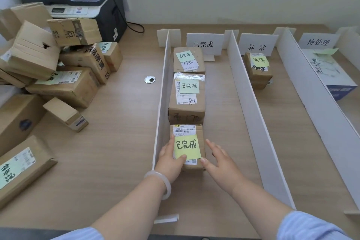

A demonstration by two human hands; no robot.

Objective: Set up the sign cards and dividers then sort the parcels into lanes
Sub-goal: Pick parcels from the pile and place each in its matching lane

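Observation:
Three white dividers (162, 93) (247, 99) (311, 93) split the desk into lanes. At the far end of each lane stands a sign card (203, 44) (257, 46) (318, 42). The left lane holds three brown parcels in a row, the nearest one (187, 130) bearing a yellow-green sticky note (188, 146). My left hand (171, 159) grips that parcel's left side with the thumb on top. My right hand (219, 159) is beside its right side with fingers straight and spread, its thumb at the near corner. One parcel (257, 72) sits in the middle lane, and a white and blue box (329, 72) in the right lane.
A loose pile of brown parcels (58, 64) covers the desk's left side, with one more parcel (21, 165) at the front left. A printer (83, 2) stands at the back left. A round cable grommet (149, 79) lies left of the lanes.

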